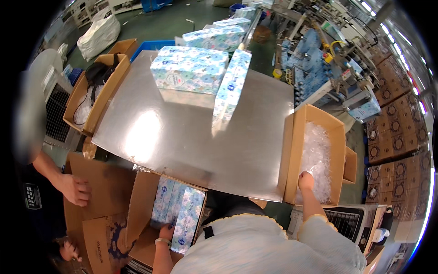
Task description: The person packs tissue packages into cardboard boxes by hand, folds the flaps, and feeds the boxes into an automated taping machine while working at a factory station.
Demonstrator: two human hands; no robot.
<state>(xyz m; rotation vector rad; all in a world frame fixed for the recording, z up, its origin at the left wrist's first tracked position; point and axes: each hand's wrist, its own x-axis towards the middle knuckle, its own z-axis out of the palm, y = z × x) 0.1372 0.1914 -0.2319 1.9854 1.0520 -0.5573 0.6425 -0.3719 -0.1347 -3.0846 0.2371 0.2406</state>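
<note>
My left hand [166,231], with a light band at the wrist, reaches into an open cardboard carton [139,201] at the near edge of the table. It touches the floral blue-and-white packs [188,219] standing side by side inside; its fingertips are partly hidden against them. My right hand [306,180] is inside a long cardboard box [292,155] on the right, over a heap of clear plastic pieces [317,150]. Its fingers are closed together, and what they hold is too small to make out.
On the metal table [191,137] stand a large floral bundle [189,68] and a narrow upright pack [232,84]. Another person's hand [75,189] rests by a flattened carton at left. A box with dark items [98,86] sits at far left; machinery [337,68] is at far right.
</note>
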